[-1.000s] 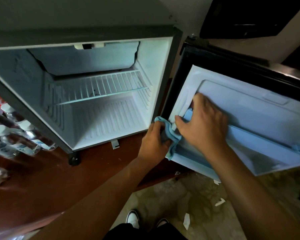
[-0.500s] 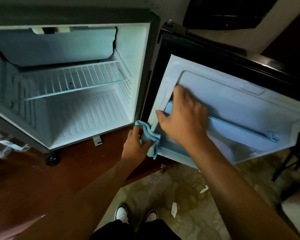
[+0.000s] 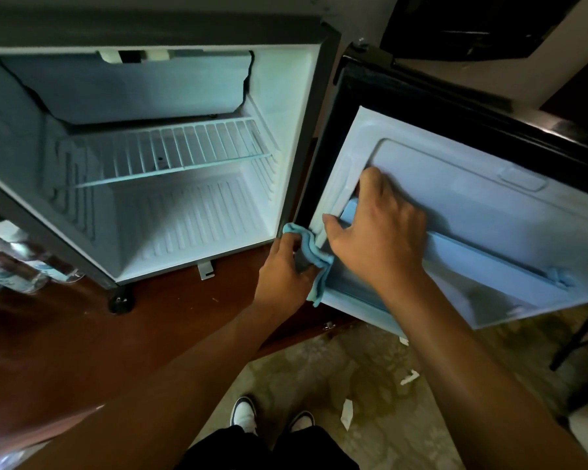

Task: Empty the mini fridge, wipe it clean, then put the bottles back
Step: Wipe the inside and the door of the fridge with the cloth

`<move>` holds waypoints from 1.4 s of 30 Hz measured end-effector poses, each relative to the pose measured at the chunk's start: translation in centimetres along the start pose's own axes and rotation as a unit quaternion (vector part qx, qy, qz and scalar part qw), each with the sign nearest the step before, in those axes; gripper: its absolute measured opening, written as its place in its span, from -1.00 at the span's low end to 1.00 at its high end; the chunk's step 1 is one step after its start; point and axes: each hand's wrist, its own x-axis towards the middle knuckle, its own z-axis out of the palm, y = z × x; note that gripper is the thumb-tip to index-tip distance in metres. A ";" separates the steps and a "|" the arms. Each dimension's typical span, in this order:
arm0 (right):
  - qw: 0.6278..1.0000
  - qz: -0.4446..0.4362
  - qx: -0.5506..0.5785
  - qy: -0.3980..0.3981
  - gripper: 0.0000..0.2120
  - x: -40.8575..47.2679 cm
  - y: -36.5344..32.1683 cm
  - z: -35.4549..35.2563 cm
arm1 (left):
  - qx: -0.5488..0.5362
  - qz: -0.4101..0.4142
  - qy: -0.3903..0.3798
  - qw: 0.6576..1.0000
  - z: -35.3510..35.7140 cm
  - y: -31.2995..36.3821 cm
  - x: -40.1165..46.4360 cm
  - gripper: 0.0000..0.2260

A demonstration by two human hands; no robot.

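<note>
The mini fridge (image 3: 286,106) stands open on a brown wooden surface, its white inside bare except for a wire shelf (image 3: 170,150). Its door (image 3: 472,205) swings out to the right, inner side up. My left hand (image 3: 282,269) grips a light blue cloth (image 3: 311,252) at the door's lower left corner. My right hand (image 3: 377,228) holds the left end of the door's pale blue rail (image 3: 489,266), fingers curled over it, thumb on the door edge. Clear bottles (image 3: 17,266) lie blurred at the far left beside the fridge.
The brown wooden surface (image 3: 82,334) runs under the fridge and toward me. Below it lies patterned floor (image 3: 336,368) with small white paper scraps (image 3: 347,408), and my shoes (image 3: 245,412). A dark object (image 3: 472,25) hangs on the wall above the door.
The camera view has shifted, first right and then back left, so the bottles are in sight again. Both hands stay at the door's lower left corner with the cloth and the rail.
</note>
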 end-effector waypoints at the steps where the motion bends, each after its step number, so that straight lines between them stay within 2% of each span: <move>1: 1.000 0.001 0.000 0.001 -0.51 0.0 0.0 0.0 | -0.004 -0.008 -0.004 1.000 0.2 -0.3 0.0 -0.53; 13: 1.000 -0.003 0.008 -0.018 -0.52 0.0 0.1 0.0 | -0.093 -0.077 -0.045 0.992 1.3 -3.1 0.2 -0.47; 21: 1.000 0.001 0.001 -0.009 -0.51 0.0 -0.1 -0.2 | -0.184 -0.181 -0.097 0.961 2.5 -6.2 0.3 -0.34; 30: 1.000 -0.004 0.012 -0.026 -0.53 0.0 0.0 -0.4 | -0.126 -0.203 -0.113 0.964 3.7 -7.1 1.2 -0.33; 36: 1.000 -0.005 0.011 -0.026 -0.54 0.0 -0.1 -0.3 | -0.139 -0.231 -0.112 0.956 3.7 -7.2 1.2 -0.37; 42: 1.000 -0.010 0.006 -0.024 -0.54 0.0 0.2 -0.1 | -0.120 -0.186 -0.103 0.970 3.0 -5.9 0.6 -0.46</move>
